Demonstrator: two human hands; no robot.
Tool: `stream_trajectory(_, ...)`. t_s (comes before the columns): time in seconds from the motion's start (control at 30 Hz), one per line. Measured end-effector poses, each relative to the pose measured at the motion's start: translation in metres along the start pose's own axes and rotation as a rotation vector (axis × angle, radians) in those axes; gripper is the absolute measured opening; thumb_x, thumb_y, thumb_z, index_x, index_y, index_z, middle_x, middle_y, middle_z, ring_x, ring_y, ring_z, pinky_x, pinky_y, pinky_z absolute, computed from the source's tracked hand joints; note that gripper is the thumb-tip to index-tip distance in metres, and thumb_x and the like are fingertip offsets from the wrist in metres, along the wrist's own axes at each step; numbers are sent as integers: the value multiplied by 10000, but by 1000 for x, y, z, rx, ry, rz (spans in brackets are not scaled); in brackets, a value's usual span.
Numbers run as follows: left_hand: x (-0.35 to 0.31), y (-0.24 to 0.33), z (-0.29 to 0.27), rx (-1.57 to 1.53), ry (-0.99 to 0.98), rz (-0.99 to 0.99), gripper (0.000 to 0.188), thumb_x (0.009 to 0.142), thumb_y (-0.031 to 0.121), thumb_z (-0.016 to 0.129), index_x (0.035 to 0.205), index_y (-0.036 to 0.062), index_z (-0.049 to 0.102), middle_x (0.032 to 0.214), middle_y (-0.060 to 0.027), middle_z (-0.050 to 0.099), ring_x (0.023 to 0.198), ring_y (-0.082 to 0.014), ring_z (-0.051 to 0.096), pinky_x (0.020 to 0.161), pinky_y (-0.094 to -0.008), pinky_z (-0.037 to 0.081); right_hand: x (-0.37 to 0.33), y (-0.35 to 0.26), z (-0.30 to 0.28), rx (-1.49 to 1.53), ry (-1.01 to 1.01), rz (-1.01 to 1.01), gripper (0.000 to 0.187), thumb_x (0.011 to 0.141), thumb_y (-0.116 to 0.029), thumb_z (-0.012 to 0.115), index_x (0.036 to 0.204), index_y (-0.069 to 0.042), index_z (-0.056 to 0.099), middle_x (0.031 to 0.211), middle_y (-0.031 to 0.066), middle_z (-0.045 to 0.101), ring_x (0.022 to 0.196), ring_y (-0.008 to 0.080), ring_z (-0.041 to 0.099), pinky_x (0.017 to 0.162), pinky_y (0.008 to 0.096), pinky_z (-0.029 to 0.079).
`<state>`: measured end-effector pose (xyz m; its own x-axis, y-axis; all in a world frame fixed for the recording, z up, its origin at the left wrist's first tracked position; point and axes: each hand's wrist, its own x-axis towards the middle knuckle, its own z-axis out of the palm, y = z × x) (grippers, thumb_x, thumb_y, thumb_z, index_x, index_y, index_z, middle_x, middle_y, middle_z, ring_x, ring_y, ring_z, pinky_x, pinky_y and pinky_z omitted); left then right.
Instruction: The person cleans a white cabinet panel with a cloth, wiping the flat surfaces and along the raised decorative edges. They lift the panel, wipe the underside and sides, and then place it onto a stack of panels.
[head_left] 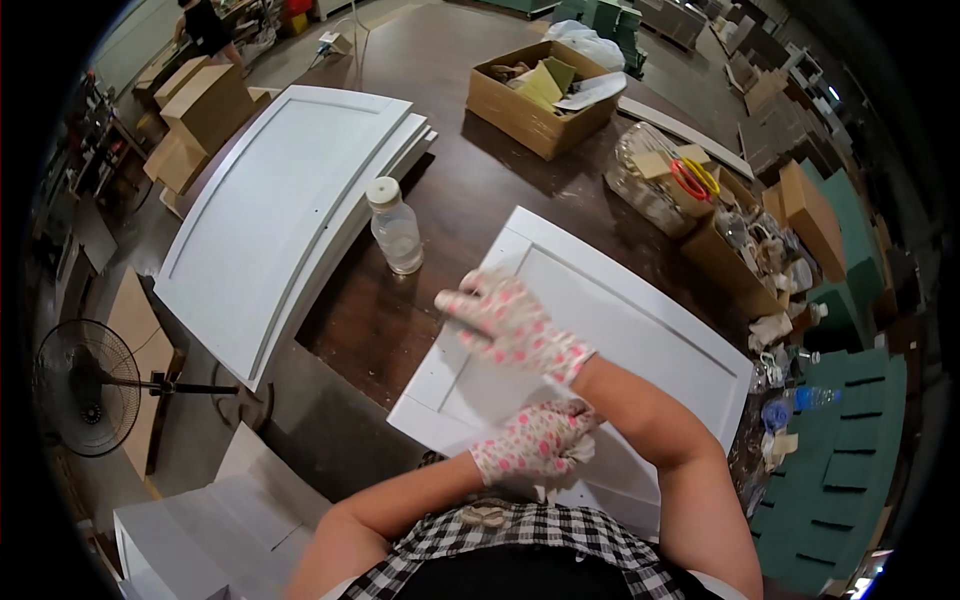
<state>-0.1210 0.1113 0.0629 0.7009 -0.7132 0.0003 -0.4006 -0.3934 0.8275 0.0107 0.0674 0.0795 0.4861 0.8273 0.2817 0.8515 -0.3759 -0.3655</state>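
A white panel [640,345] with a recessed middle lies in front of me on the dark brown table [370,335]. Over its left part is my right hand [515,325], in a white glove with pink flower print. A thin dark grey piece [468,328] shows between the fingers; its kind is unclear. Close to my body, above the panel's near part, my left hand [537,440] wears a matching glove. Its fingers are curled closed, and whatever they hold is hidden. A clear bottle with a white cap [398,232] stands left of the panel, partly filled with liquid.
More white panels [290,190] are stacked at the left. A cardboard box of scraps [540,105] stands at the back. At the right are a plastic container [645,175] with scissors [692,180], a cluttered box [735,255] and bottles. A fan [90,385] stands far left.
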Motion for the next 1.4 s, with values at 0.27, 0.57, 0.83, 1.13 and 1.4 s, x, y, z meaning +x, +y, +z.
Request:
stream_trajectory(0.27,5,-3,6,-160,176,63,712,691,178,677,1351,60,436,1284,-164,520,1170,-342,524,956,-418,453,48,136,-17,-436,139,343,392,787,-309,712,1150,-172,652,1074,130,587,947,283,560,790,392,494)
stream_trajectory(0.57,-3,-10,6,-205,176,54,778,703,148,693,1417,92,387,1346,-162,488,1162,-334,539,931,-411,482,60,117,-25,-381,89,382,346,838,-292,659,1155,-153,661,1084,144,568,1018,317,536,877,414,482)
stream_trajectory(0.83,-4,-11,6,-182,148,-11,784,721,205,685,1433,99,375,1376,-161,466,1163,-327,542,933,-399,481,42,108,-22,-174,49,81,357,781,-235,722,1130,-171,690,1095,127,608,1046,312,545,923,407,462)
stream_trajectory(1.13,-1,-7,1,-187,158,11,811,709,202,689,1445,116,360,1397,-134,452,1128,-326,563,909,-399,493,49,157,-50,-199,124,426,325,838,-297,672,1149,-205,688,1105,119,595,1073,287,538,948,383,454)
stream_trajectory(1.4,-4,-11,0,-157,137,55,746,740,159,688,1411,69,376,1356,-171,462,1204,-334,509,937,-386,486,26,70,12,-93,84,-42,424,751,-257,731,1164,-217,645,1107,168,580,1012,342,561,853,461,487)
